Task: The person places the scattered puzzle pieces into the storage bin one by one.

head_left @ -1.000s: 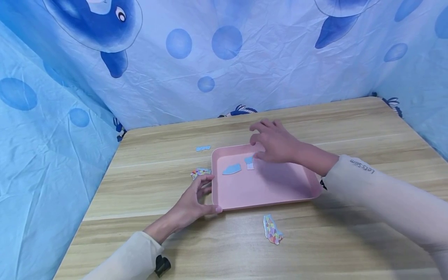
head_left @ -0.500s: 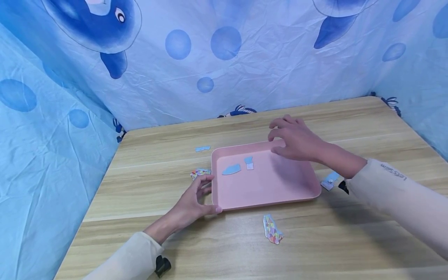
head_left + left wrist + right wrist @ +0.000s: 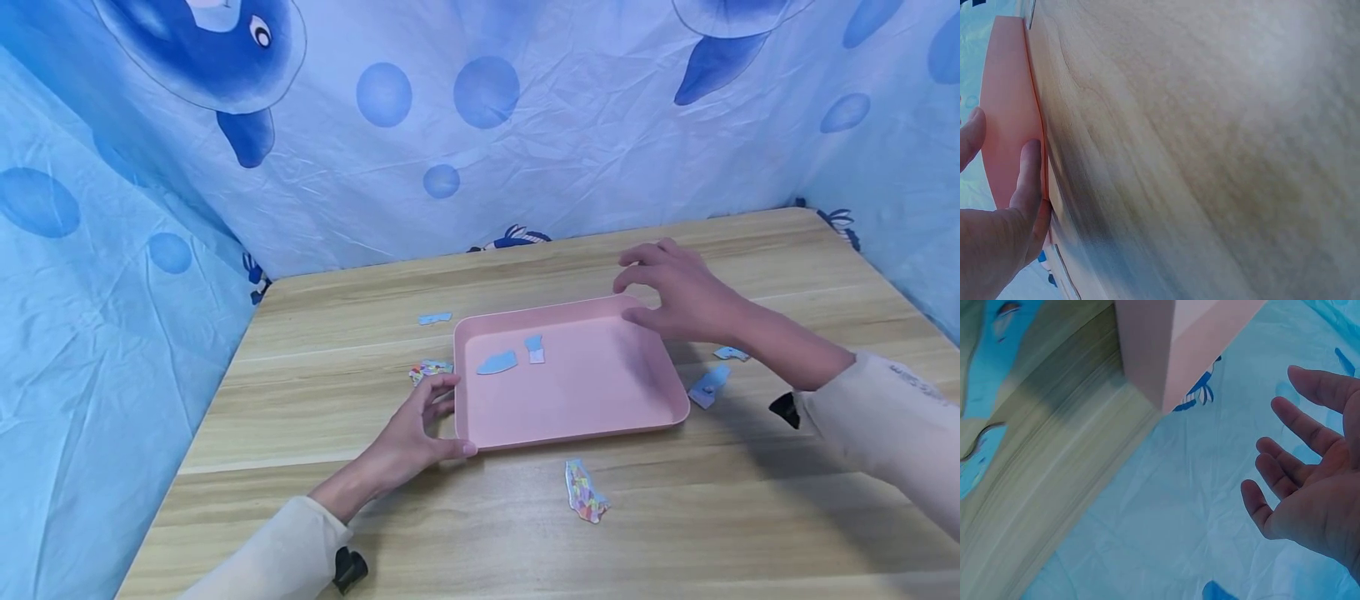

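Note:
A shallow pink tray (image 3: 577, 400) lies on the wooden table. Inside it are a curved blue jigsaw puzzle piece (image 3: 497, 362) and a smaller blue-and-white puzzle piece (image 3: 534, 349). My left hand (image 3: 408, 429) touches the tray's left end, thumb at the near corner; in the left wrist view its fairly straight fingers (image 3: 1030, 169) lie against the outer wall. Over the tray's far right corner hovers my right hand (image 3: 678, 292), fingers loosely bent and holding nothing. The right wrist view shows those relaxed fingers (image 3: 1297, 428) spread apart, to the right of the tray.
Several puzzle pieces lie around the tray: a small blue one (image 3: 435, 318) behind it, multicoloured ones on the left (image 3: 429, 369) and in front (image 3: 587, 492), blue ones (image 3: 708, 386) on the right. A blue dolphin-print curtain (image 3: 442, 100) hangs behind the table.
My right hand has moved right, from beside the blue-and-white piece to the tray's far right corner, uncovering pieces right of the tray. The left hand and tray have not moved.

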A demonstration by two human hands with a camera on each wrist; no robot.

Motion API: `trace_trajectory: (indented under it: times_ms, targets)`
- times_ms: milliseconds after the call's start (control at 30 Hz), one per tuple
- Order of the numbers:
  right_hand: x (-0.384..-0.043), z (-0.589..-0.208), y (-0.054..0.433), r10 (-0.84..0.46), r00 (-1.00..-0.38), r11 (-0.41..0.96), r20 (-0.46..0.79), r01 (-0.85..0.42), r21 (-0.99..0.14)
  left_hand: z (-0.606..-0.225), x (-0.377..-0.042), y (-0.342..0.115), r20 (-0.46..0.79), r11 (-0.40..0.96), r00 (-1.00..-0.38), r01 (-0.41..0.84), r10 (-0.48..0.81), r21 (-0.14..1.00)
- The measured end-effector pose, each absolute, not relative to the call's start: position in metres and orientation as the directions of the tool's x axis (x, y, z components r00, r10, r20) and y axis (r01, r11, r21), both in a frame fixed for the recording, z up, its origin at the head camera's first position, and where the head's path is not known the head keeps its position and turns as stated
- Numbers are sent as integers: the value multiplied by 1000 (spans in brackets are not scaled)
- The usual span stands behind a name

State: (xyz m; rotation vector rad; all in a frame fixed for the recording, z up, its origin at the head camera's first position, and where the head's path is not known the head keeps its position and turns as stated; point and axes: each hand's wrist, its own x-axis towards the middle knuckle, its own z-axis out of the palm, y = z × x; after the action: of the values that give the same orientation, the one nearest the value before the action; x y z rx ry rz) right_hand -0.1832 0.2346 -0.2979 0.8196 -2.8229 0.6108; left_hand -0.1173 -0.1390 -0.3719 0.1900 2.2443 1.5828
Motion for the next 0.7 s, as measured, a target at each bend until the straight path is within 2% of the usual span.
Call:
trace_trajectory:
  times_ms: [567, 700]
  targets:
    - [-172, -322, 301, -368, -913, 859, 177, -406, -311, -372, -118, -140, -229, 341, -916, -110, 330, 933]
    - [-175, -329, 316, -348, -929, 879, 123, -369, -302, -373, -118, -140, -229, 341, -915, -109, 333, 934]
